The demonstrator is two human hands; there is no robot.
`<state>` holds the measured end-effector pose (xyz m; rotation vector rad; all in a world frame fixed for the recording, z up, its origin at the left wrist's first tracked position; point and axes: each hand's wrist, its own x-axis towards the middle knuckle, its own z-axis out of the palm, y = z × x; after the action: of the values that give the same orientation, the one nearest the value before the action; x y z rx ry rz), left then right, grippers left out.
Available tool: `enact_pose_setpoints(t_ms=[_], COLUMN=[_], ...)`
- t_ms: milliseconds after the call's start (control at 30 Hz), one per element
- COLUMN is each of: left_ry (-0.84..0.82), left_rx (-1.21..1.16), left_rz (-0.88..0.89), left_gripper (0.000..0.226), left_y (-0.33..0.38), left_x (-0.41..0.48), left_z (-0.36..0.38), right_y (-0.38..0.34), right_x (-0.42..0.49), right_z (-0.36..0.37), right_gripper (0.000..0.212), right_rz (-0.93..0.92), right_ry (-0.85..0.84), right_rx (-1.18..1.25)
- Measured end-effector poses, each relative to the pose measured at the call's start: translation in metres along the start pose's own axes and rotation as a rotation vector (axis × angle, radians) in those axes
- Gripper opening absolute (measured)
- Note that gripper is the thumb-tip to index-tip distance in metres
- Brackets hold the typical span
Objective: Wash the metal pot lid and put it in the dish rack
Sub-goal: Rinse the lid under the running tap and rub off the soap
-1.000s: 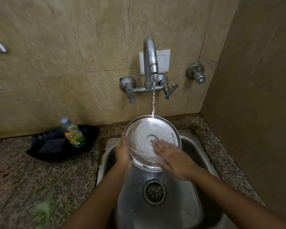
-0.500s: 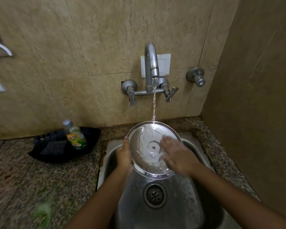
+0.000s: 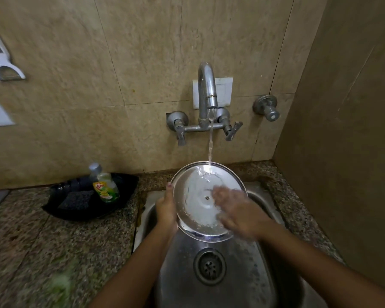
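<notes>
The round metal pot lid (image 3: 196, 194) is held tilted over the steel sink (image 3: 260, 283), its inner face toward me, soapy and wet. Water from the tap (image 3: 207, 92) falls onto the lid's upper rim. My left hand (image 3: 166, 207) grips the lid's left edge, thumb on the rim. My right hand (image 3: 238, 210) lies flat on the lid's right half with fingers spread; it is blurred by motion. No dish rack is in view.
A black tray (image 3: 60, 210) on the granite counter (image 3: 53, 252) left of the sink holds a dish soap bottle (image 3: 105, 185) and a dark scrub pad (image 3: 77, 200). The drain (image 3: 209, 266) lies below the lid. A side wall stands close on the right.
My right hand has kept rubbing across the lid's inner face, shifting a little. The lid stays under the running water in my left hand. The camera view has tilted slightly.
</notes>
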<state>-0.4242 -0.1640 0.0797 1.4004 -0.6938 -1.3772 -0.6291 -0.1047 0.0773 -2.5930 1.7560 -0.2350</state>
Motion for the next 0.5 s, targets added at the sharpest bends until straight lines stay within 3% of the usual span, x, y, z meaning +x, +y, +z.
enact_pose_setpoints(t_ms=[100,167,233,300,400,500], left_ry=[-0.090,-0.161,-0.235,-0.293,-0.327,-0.337], left_rx=[0.008,0.041,0.078,0.091,0.115,0.116], left_rz=[-0.007,0.009,0.028,0.061,0.120,0.148], left_gripper=[0.042,0.036,0.026,0.021,0.022,0.025], left_y=[-0.004,-0.002,0.008,0.019,0.031,0.040], left_x=[-0.008,-0.013,-0.014,-0.013,-0.006,-0.002], left_z=[-0.001,0.001,0.004,0.007,0.009,0.006], right_y=[0.016,0.005,-0.010,-0.021,-0.022,-0.002], right_x=[0.034,0.070,0.099,0.118,0.131,0.135], right_z=[0.003,-0.002,-0.017,-0.028,-0.039,-0.045], right_gripper=[0.065,0.052,0.033,0.036,0.043,0.053], right_rz=[0.206,0.276,0.253,0.117,-0.043,0.013], right_ry=[0.131,0.274,0.435,0.531,0.455,0.316], right_rx=[-0.073,-0.033,0.046,0.053,0.052,0.155])
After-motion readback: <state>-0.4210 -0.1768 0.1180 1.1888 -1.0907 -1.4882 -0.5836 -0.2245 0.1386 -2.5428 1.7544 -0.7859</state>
